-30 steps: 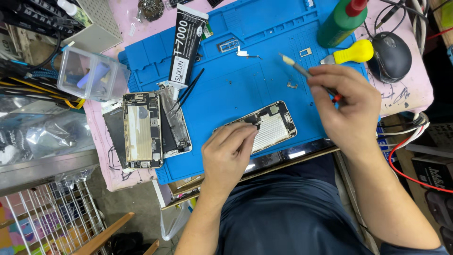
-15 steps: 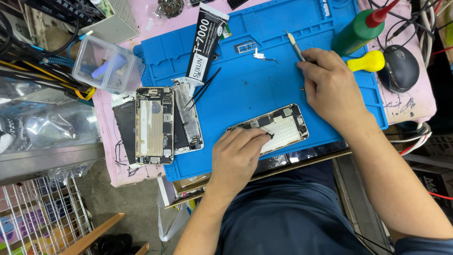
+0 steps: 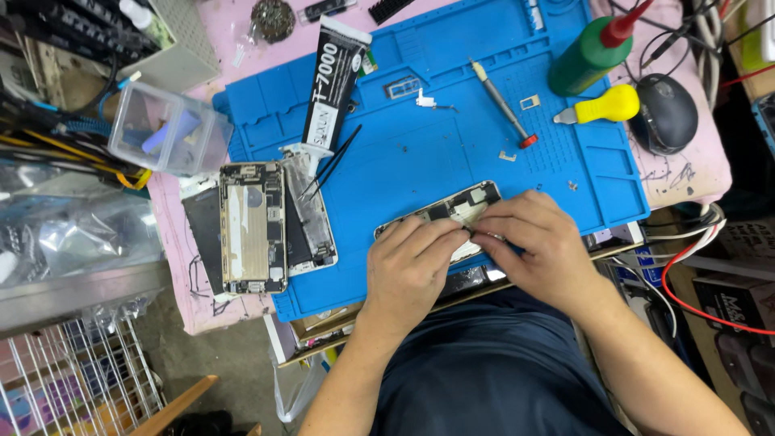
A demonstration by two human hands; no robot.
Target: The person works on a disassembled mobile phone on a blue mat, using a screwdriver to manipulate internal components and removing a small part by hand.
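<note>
While both hands press together over the opened phone at the near edge of the blue mat, the work in hand appears to be fine handling of some small part inside the phone's shell. The left hand lies palm down on the phone's left half, fingers curled narrow, fingertips meeting those of the right hand near the phone's middle. The right hand comes in from the right with its fingers pinched close; whether anything is held between them cannot be told, as the fingers hide the spot. Both forearms run up from the near side, bent in toward each other.

The red-tipped screwdriver lies loose on the mat, farther off and apart from both hands. A second opened phone sits to the left, with black tweezers beside it. Judging by this, the move in hand calls for a steady, light fingertip grip and no tool.
</note>
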